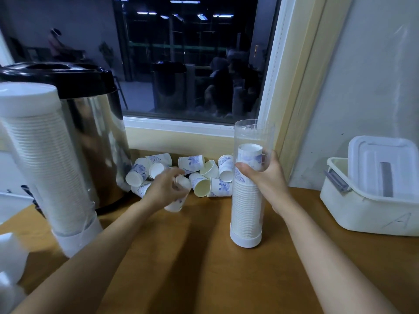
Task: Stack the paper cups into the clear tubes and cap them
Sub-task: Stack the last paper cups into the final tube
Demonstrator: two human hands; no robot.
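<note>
The right hand (266,180) is gripping the part-filled clear tube (247,211) standing near the table's (204,257) far edge; the left hand (163,189) is clutching a paper cup (176,205). Entering tilted, it risks jamming crooked inside.

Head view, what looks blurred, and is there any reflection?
Head view: the left hand and its cup are motion-smeared; the capped tube at near left is soft; the right hand and open tube look sharp; the dark window mirrors ceiling lights.
</note>
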